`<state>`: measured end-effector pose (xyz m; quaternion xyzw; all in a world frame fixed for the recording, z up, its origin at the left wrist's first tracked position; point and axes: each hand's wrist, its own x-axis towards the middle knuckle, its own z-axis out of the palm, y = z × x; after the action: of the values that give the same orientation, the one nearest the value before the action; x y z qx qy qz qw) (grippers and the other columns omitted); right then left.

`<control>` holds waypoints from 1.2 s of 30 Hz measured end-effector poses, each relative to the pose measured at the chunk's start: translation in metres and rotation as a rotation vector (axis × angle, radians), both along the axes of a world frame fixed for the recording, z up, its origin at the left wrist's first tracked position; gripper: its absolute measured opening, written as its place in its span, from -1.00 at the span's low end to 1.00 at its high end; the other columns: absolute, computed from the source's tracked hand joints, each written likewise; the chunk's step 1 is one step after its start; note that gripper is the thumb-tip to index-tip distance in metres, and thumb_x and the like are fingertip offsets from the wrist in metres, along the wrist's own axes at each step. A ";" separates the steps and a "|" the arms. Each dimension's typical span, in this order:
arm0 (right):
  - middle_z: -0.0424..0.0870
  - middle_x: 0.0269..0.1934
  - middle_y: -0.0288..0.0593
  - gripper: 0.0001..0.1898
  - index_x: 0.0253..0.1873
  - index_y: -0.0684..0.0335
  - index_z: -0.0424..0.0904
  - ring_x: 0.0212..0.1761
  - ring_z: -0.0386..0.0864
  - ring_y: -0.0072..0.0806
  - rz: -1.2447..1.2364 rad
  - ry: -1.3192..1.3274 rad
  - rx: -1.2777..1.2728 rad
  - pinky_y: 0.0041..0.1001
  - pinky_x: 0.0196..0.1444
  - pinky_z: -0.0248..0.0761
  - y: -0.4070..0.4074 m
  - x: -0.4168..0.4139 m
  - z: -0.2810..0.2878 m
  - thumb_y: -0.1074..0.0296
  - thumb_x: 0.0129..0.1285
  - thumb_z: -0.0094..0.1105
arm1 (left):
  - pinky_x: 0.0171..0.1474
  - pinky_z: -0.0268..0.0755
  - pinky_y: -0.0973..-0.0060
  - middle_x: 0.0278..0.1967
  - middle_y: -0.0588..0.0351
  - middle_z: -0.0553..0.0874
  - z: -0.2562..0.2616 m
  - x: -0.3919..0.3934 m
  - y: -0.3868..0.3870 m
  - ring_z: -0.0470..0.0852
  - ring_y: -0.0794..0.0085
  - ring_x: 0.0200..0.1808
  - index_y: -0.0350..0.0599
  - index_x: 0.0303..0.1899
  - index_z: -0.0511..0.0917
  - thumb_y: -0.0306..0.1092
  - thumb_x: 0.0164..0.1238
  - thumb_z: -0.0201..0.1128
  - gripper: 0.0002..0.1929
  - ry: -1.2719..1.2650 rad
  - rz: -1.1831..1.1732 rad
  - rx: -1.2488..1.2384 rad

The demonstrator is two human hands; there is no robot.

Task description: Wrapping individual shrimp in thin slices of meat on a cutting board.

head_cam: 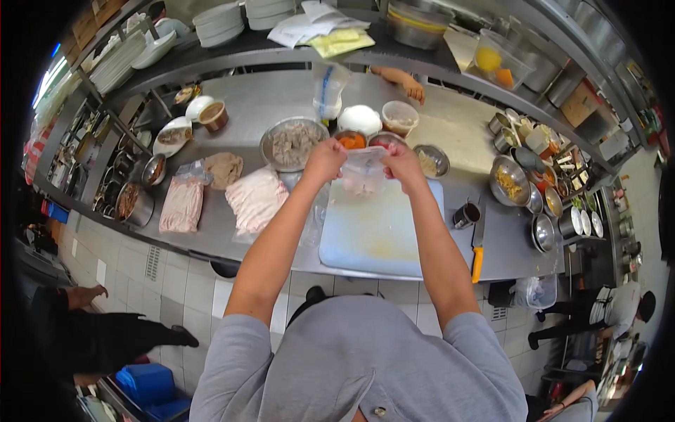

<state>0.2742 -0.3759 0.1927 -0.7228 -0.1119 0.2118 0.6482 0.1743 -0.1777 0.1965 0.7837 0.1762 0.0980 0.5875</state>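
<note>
My left hand [325, 160] and my right hand [403, 164] pinch opposite sides of the rim of a clear plastic bag [364, 168]. Something pale pink shows low in the bag, though I cannot tell what it is. Beneath lies a pale blue cutting board [374, 237] with a yellowish stain. Just beyond my hands are a steel bowl of orange food [351, 140] and one of red food [387, 140], both partly hidden. A large steel bowl of greyish pieces [294, 145] stands left of them. Right of my right hand is a small bowl of pale food [431, 161].
Packs of pale pink meat [257, 199] lie left of the board. A yellow-handled knife [478, 253] and a dark cup [466, 215] are at right. Another person's hand [414, 90] reaches in across the table. A shelf [253, 57] with plates spans the far side. People stand behind on both sides.
</note>
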 end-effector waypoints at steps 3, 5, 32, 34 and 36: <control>0.54 -0.48 -0.36 -0.81 -0.27 0.14 0.43 -0.54 0.53 -0.60 -0.009 -0.039 0.009 -0.57 -0.52 0.42 -0.012 -0.015 0.000 0.50 0.17 0.33 | -0.62 0.46 0.50 -0.50 0.15 0.64 -0.004 -0.014 -0.004 0.68 0.45 -0.64 -0.22 -0.27 0.56 -0.42 0.30 0.23 -0.91 0.054 -0.038 0.073; 0.54 -0.46 -0.32 -0.82 -0.23 0.21 0.45 -0.55 0.52 -0.59 0.002 -0.008 0.018 -0.53 -0.55 0.41 -0.016 -0.020 0.000 0.49 0.19 0.33 | -0.63 0.46 0.50 -0.50 0.16 0.64 -0.004 -0.021 -0.003 0.66 0.46 -0.65 -0.21 -0.27 0.57 -0.42 0.29 0.23 -0.92 0.042 -0.034 0.035; 0.57 0.22 -0.18 -0.31 0.38 0.29 0.37 0.22 0.56 -0.40 0.424 -0.061 0.101 -0.37 0.26 0.46 -0.014 -0.077 -0.102 0.48 0.16 0.50 | -0.02 0.60 0.49 -0.15 0.12 0.76 -0.066 -0.019 -0.070 0.71 0.52 -0.14 -0.19 0.01 0.64 -0.24 0.58 0.20 -0.77 -0.017 -0.391 -0.472; 0.57 0.23 -0.17 -0.31 0.39 0.29 0.36 0.22 0.57 -0.38 0.478 -0.121 0.022 -0.37 0.26 0.46 -0.018 -0.072 -0.099 0.46 0.18 0.49 | -0.09 0.60 0.48 -0.22 0.12 0.76 -0.065 -0.019 -0.073 0.72 0.49 -0.25 -0.24 0.00 0.64 -0.20 0.58 0.20 -0.73 -0.043 -0.332 -0.670; 0.57 0.24 -0.17 -0.31 0.40 0.29 0.36 0.22 0.57 -0.35 0.534 -0.181 -0.055 -0.36 0.26 0.45 -0.023 -0.069 -0.093 0.44 0.20 0.48 | -0.09 0.61 0.48 -0.22 0.11 0.76 -0.065 -0.023 -0.077 0.72 0.50 -0.25 -0.25 0.00 0.64 -0.20 0.58 0.20 -0.72 -0.060 -0.328 -0.716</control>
<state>0.2048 -0.3990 0.0993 -0.7012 -0.3498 0.3126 0.5369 0.1514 -0.2546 0.1312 0.5436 0.0544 -0.0421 0.8365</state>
